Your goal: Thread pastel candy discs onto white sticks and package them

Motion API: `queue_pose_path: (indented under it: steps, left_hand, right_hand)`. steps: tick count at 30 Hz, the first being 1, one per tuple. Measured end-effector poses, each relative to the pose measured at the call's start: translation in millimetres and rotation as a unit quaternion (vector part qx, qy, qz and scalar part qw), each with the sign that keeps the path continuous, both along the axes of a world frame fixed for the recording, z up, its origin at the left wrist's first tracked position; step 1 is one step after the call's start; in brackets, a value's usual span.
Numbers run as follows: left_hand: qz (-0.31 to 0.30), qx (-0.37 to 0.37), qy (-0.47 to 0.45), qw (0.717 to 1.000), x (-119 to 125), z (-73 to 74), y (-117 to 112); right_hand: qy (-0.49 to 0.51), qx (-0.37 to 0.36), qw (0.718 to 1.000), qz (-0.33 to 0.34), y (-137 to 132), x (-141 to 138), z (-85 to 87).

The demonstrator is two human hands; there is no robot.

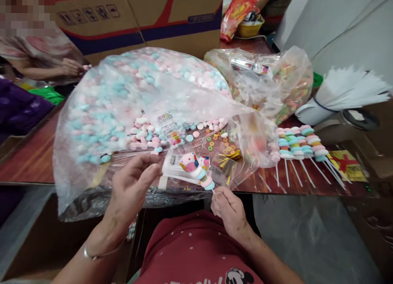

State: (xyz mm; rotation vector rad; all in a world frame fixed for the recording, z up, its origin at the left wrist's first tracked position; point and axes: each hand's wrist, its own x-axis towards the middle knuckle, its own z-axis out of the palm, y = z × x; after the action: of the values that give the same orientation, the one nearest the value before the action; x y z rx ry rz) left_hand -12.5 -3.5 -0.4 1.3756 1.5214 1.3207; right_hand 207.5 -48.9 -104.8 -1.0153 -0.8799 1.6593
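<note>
My right hand pinches the thin white stick at the lower end of a marshmallow skewer. Pink, white and blue pieces are threaded on it, tilted up to the left, with a colourful printed piece at its upper end. My left hand is raised to the left of the skewer, fingers curved and thumb apart from the index finger. Its fingertips are close to a pink and a blue marshmallow. Behind the skewer lies a stack of printed clear wrappers.
A large clear bag of marshmallows spreads over the table. Ring candies and gold ties lie near the middle. Finished skewers lie right, beside a mug of white sticks. A co-worker's hand is at left.
</note>
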Motion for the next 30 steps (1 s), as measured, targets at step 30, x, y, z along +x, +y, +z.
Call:
queue_pose_path:
  steps: [30]
  left_hand:
    - [-0.073, -0.100, -0.491, 0.863, 90, -33.7, 35]
  right_hand:
    - [-0.011, -0.044, 0.997, 0.057, 1, -27, 27.9]
